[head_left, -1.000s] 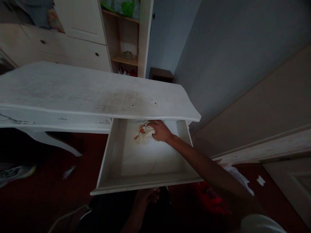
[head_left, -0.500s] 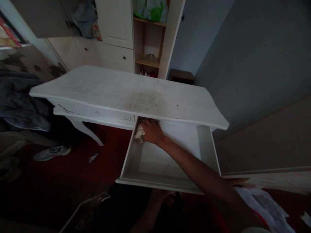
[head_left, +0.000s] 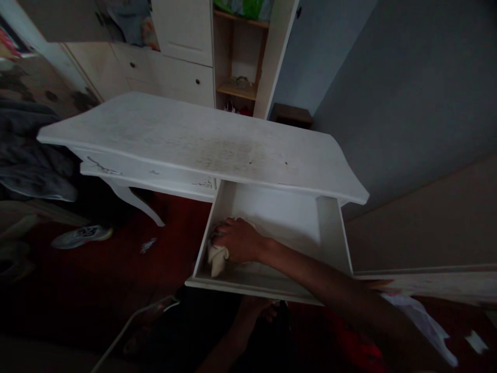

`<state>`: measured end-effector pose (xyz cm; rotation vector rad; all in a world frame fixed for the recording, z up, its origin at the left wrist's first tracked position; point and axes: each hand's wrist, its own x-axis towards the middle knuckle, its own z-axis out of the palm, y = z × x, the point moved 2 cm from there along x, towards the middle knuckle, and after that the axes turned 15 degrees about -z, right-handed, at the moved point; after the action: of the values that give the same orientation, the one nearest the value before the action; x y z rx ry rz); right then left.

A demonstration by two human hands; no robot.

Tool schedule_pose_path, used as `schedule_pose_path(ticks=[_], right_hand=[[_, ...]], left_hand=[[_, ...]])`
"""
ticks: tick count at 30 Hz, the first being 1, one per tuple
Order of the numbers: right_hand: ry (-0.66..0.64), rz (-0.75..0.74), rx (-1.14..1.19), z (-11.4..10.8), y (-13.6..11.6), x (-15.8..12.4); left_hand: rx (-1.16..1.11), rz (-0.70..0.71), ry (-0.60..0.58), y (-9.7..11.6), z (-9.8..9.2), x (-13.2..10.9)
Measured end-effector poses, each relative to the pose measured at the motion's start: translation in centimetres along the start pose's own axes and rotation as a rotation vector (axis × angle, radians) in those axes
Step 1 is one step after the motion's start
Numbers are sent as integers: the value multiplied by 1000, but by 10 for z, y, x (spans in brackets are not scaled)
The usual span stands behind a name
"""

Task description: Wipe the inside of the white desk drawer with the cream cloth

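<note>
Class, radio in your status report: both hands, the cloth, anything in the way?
Right hand closed over bunched cloth, inside open drawer. Left hand lower, past drawer's front edge, grip unclear. Drawer's left wall close beside cloth.

From afar, I see what looks like a room in a home: a stained white table (head_left: 163, 124), a white cabinet (head_left: 186, 31) with shelves (head_left: 236, 91) at the far side, rumpled grey fabric (head_left: 34, 155) at left, a shoe (head_left: 81, 237) on the red floor (head_left: 184, 217).
</note>
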<state>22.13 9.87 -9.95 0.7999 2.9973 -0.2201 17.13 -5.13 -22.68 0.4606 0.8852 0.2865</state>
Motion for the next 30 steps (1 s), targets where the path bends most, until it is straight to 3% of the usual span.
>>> schedule_pose_path(ticks=[6,16,22,30], right_hand=[[-58,-105,5,2,-19,1],[-99,-279,-31,3,-15,-19],[-132,-239,53,-1,-11,-55],[-225,-94,189,-1,-2,-127]], left_hand=[[-14,10,-14,-1,2,-3],[-16,-20,8,4,4,-4],[-7,-17,20,7,4,-8],[-21,-9,40,4,2,-5]])
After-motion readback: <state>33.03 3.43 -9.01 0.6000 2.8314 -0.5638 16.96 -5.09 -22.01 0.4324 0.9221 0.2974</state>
